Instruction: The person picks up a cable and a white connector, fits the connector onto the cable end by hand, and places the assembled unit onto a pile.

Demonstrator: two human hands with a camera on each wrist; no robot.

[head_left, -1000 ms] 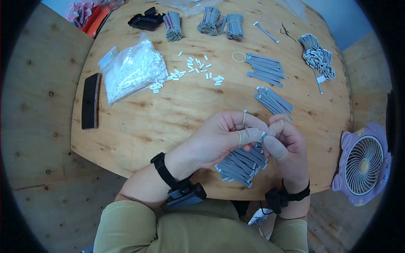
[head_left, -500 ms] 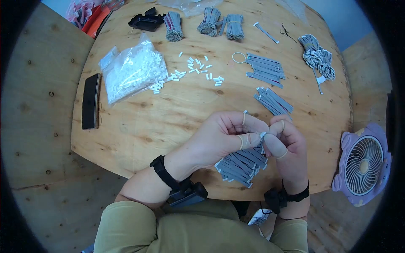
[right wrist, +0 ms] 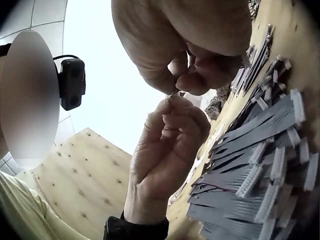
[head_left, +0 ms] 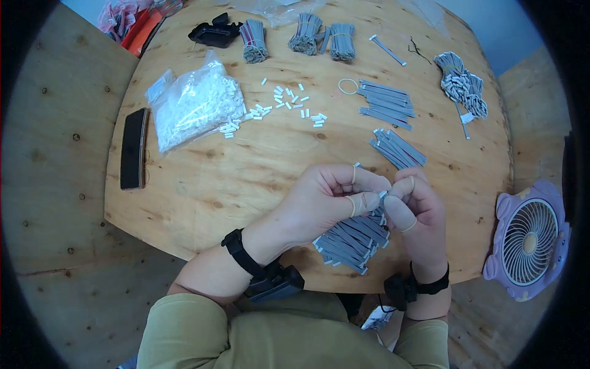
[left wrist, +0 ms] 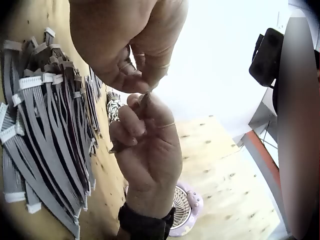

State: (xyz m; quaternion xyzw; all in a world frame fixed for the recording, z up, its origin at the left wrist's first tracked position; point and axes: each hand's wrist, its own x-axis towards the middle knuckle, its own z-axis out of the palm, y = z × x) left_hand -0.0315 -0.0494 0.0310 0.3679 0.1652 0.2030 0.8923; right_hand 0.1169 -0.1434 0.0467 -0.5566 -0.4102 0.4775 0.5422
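Plywood table [head_left: 233, 172]; left hand [head_left: 326, 203], right hand [head_left: 421, 212] pinch small piece [head_left: 382, 195].

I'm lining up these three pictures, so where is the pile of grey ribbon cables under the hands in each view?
Head: pile of grey ribbon cables, lower centre.
Left wrist: along the left edge.
Right wrist: lower right corner.
Shared landmark: left hand and right hand pinching a small white piece.

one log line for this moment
left hand: pinches small white piece | right hand: pinches it too | grey ribbon cables: piled on table beneath hands
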